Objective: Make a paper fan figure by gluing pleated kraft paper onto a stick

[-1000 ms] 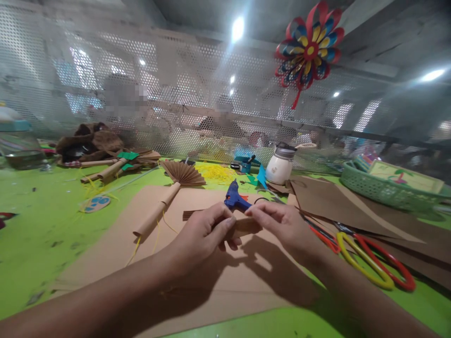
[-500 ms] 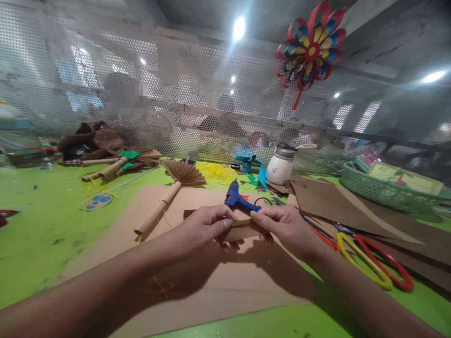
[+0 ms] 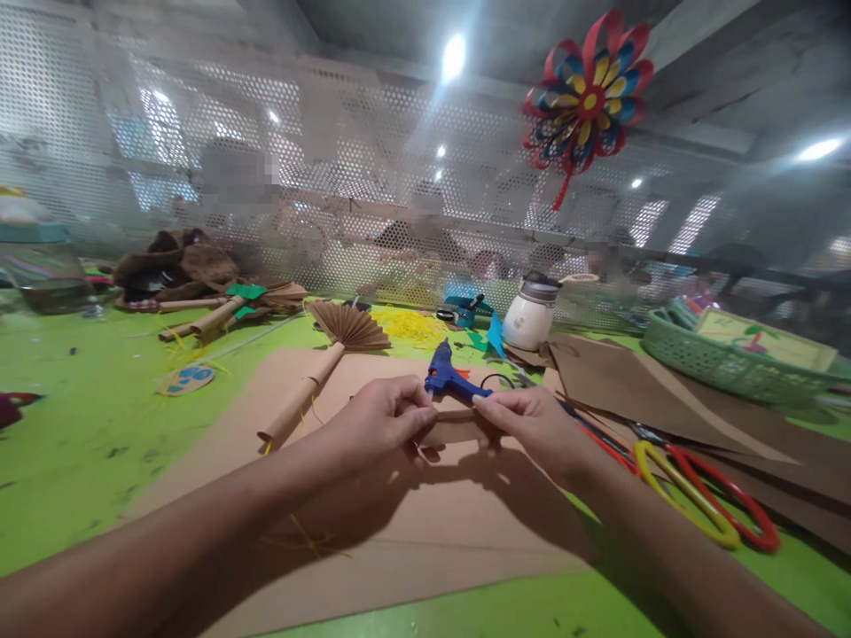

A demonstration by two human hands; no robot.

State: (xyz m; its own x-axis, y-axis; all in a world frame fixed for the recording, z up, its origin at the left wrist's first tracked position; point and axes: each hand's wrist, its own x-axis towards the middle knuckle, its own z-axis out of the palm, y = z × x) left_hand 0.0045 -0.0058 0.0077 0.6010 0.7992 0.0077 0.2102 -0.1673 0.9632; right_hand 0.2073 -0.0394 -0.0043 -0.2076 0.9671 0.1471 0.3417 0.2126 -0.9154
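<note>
Between my two hands is a small strip of brown paper (image 3: 456, 429), held at its ends over a large brown paper sheet (image 3: 372, 585). My left hand (image 3: 394, 415) is closed, thumb and fingers pinching the strip's left end. On the right end, my right hand (image 3: 525, 424) grips it the same way. Just beyond my fingertips a blue glue gun (image 3: 452, 377) lies with its nozzle pointing away. To the left is a rolled brown paper tube (image 3: 302, 394) topped by a pleated paper fan (image 3: 349, 326). The undersides of my fingers are partly hidden.
Scissors with yellow and red handles (image 3: 691, 492) lie at the right beside brown paper sheets (image 3: 612, 381). A green basket (image 3: 731, 359) stands behind them. At the back are a white jar (image 3: 530, 315) and yellow shreds (image 3: 405, 328). More paper tubes (image 3: 213, 321) lie back left.
My left hand has shifted slightly left and up, its fingers curling tighter at the strip's end. The dark pleated piece behind it is now hidden. My right hand stays nearly still.
</note>
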